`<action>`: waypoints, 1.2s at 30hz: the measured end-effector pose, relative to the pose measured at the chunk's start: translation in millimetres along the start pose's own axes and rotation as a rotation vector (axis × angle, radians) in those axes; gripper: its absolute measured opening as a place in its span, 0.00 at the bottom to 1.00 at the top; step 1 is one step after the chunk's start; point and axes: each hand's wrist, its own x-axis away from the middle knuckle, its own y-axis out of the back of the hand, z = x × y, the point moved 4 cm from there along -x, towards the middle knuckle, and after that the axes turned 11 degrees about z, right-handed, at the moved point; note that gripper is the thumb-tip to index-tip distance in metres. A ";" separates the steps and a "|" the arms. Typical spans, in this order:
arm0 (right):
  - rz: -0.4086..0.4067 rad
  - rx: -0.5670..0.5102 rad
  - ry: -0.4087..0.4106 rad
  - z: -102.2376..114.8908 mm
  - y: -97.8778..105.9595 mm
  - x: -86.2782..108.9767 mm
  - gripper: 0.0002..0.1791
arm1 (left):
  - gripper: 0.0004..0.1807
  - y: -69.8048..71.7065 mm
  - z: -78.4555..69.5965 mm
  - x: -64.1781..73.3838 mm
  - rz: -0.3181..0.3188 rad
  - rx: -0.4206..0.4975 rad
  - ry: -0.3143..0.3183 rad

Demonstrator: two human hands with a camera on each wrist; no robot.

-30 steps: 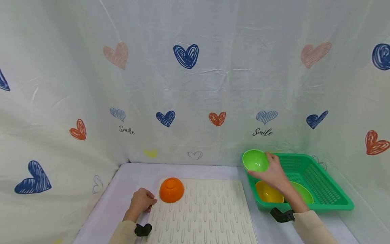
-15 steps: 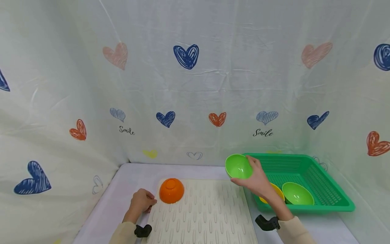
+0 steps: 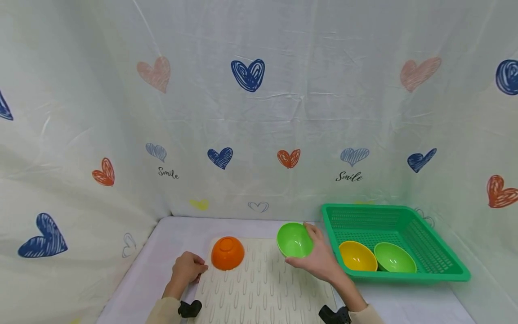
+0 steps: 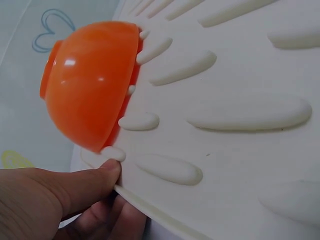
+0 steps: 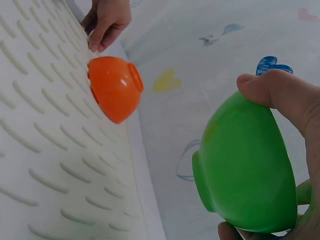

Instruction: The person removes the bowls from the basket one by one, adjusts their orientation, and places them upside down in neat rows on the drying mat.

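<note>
My right hand [image 3: 319,258] grips a green bowl [image 3: 294,240] by its rim, thumb on one side and fingers on the other. The bowl is held over the right part of a white ridged drying mat [image 3: 263,288], its mouth facing my head view. On the mat's far left corner an orange bowl [image 3: 228,253] lies upside down, its foot ring up. My left hand [image 3: 187,272] pinches the mat's left edge near that bowl. In the left wrist view the thumb [image 4: 95,182] presses on the mat's top by the orange rim, with fingers curled beneath the edge.
A green plastic basket [image 3: 429,234] stands at the right of the table. Inside it, a yellow bowl [image 3: 358,256] and a second green bowl [image 3: 394,258] sit side by side near the front wall. Behind the table hangs a white curtain [image 3: 259,117] printed with hearts.
My right hand has carried the green bowl leftward out from over the basket and lower, to above the mat. The yellow bowl is now fully uncovered. My left hand stays at the mat's edge.
</note>
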 end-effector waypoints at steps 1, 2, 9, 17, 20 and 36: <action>0.005 -0.010 -0.012 -1.1 -4.1 0.8 0.64 | 0.07 0.2 -0.1 0.1 -0.006 -0.012 -0.003; 0.009 -0.024 -0.024 -2.2 -8.0 1.8 0.64 | 0.07 0.2 0.2 -0.1 -0.011 -0.017 -0.003; 0.033 -0.140 -0.087 -8.4 -31.9 10.0 0.63 | 0.07 -1.9 2.7 1.2 -0.021 -0.014 -0.013; 0.066 -0.270 -0.089 -8.5 -60.1 17.9 0.64 | 0.07 -0.9 1.3 5.2 -0.103 -0.104 -0.073; 0.077 -0.273 -0.080 -7.1 -68.4 19.1 0.64 | 0.08 -1.4 -0.1 6.8 -0.117 -0.118 -0.101; 0.096 -0.208 -0.004 13.9 -76.0 29.2 0.65 | 0.27 -12.9 -58.7 52.3 -0.372 0.420 -0.266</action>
